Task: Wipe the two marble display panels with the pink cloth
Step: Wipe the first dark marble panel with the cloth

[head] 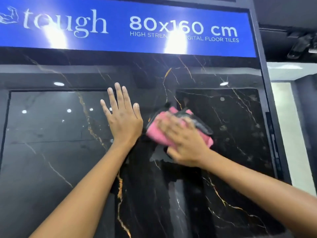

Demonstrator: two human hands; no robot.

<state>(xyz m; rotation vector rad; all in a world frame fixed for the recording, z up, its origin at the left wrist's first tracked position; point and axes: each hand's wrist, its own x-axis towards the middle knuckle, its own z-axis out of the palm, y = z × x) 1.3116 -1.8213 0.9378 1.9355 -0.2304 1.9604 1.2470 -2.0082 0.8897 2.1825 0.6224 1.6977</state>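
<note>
A glossy black marble panel (231, 138) with gold and white veins fills the view in front of me. My right hand (183, 138) presses a folded pink cloth (157, 132) flat against the panel near its middle; the hand is blurred. My left hand (122, 117) lies flat on the marble just left of the cloth, fingers straight and spread, pointing up. The panel reflects ceiling lights and both hands. I cannot make out a seam between two panels.
A blue sign (120, 26) reading "tough 80x160 cm" runs across the top above the panel. A dark frame post (267, 100) borders the panel on the right, with a pale wall (288, 134) beyond it.
</note>
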